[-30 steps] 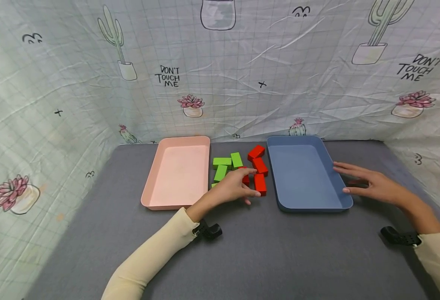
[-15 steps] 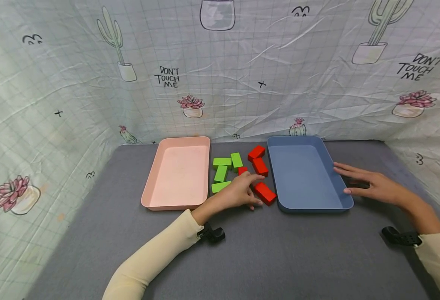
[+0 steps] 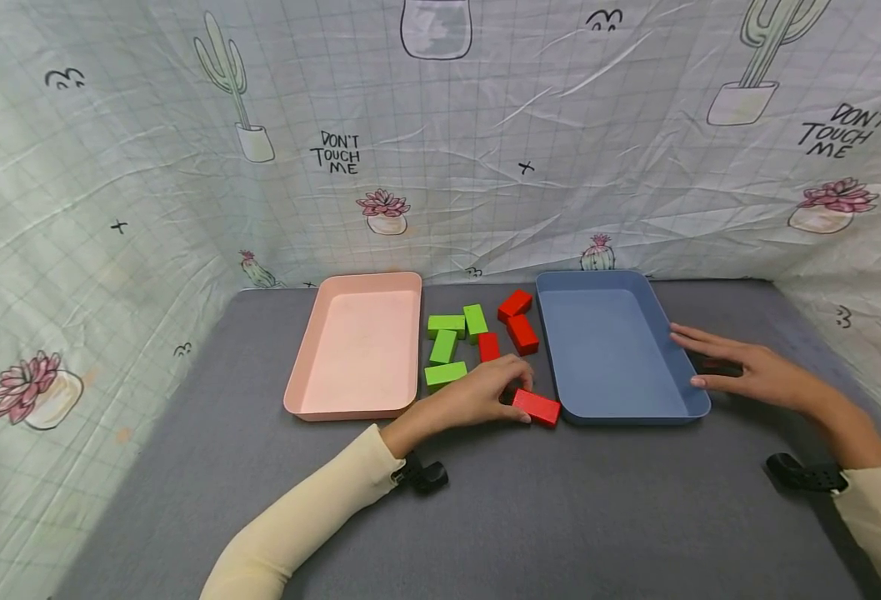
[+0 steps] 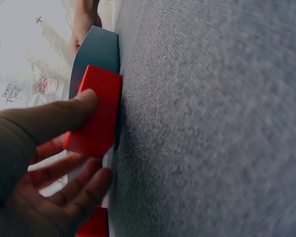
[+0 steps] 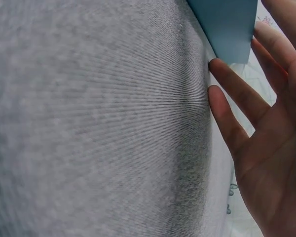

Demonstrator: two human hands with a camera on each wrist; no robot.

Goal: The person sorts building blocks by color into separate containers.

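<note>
My left hand (image 3: 478, 395) pinches a red rectangular block (image 3: 537, 407) just left of the blue tray's near-left corner. In the left wrist view, the thumb presses one face of this block (image 4: 102, 106), and the other fingers lie partly hidden behind it. Straight-fingered, my right hand (image 3: 758, 379) rests at the right rim of the blue tray (image 3: 605, 358). The right wrist view shows its fingers (image 5: 239, 89) spread beside the tray wall. More red blocks (image 3: 522, 333) lie beyond the left hand, one of them beside the green blocks (image 3: 443, 347).
A pink tray (image 3: 357, 350) stands left of the blocks, with several green blocks between it and the red ones. Grey cloth (image 3: 560, 517) covers the table. A printed curtain (image 3: 470, 150) hangs behind and at the sides.
A red block has turned and come nearer and to the right under my left hand, which now pinches it. My right hand has stayed at the blue tray.
</note>
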